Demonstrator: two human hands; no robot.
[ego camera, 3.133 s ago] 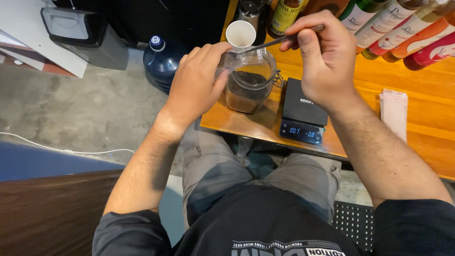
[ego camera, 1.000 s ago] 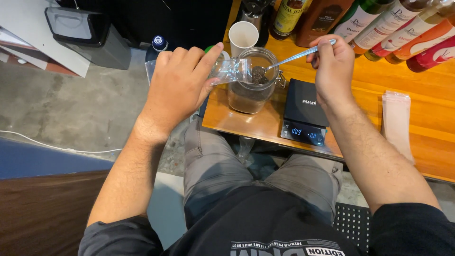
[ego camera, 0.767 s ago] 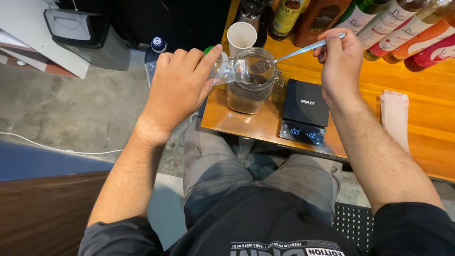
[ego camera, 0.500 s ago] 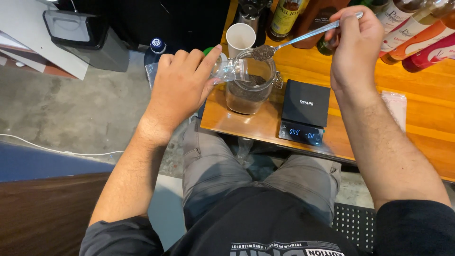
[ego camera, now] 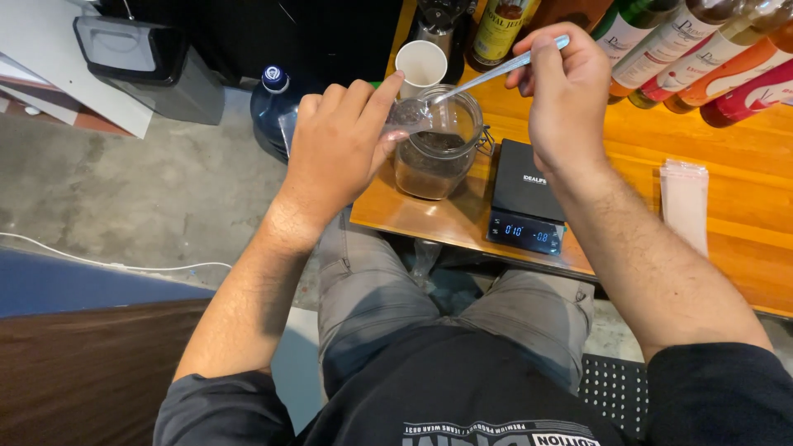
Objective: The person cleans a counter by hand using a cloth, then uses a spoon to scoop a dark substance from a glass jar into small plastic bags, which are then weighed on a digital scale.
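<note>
Right hand (ego camera: 560, 91) holds spoon (ego camera: 487, 76) above glass jar (ego camera: 436, 144)

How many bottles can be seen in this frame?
About 8: a blue-capped water bottle on the floor, a yellow-labelled bottle behind the jar, and roughly six syrup bottles lying top right. Others may be cut off.

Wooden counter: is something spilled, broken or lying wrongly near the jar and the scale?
Nothing stands out. The glass jar stands upright on the wooden counter beside the black scale; no grains show around them. The stack of clear bags lies tidy.
</note>
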